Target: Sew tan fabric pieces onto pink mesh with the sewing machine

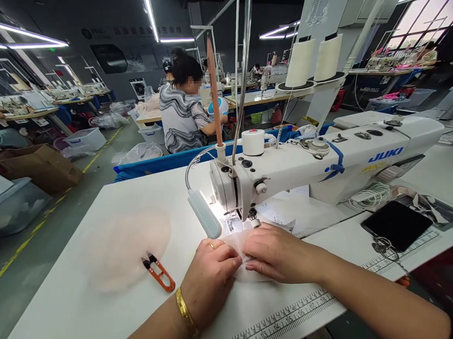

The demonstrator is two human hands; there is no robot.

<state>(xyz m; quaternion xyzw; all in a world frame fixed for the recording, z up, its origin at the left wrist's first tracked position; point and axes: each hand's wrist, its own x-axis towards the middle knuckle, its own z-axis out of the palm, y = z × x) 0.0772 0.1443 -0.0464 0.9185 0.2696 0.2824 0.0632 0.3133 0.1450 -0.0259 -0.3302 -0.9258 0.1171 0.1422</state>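
A thin, sheer pale fabric [238, 243] lies in front of the needle area of a white sewing machine [287, 171]. My left hand [212, 271] has its thumb and fingers closed on the fabric's left side. From the right, my right hand [278, 253] pinches the same fabric, its fingertips close to those of the left. Part of the cloth is hidden under both hands. Orange-handled thread snips [159, 273] rest left of my left hand, by a pile of sheer peach fabric [128, 250]. A grey lamp [205, 214] lights the needle.
A ruler strip [276, 326] runs along the table's front edge. At the right lie a black phone-like device [396, 225], keys [384, 247] and coiled cord [370, 196]. Thread cones [300, 63] stand behind the machine. A co-worker [185, 106] sits at a table ahead.
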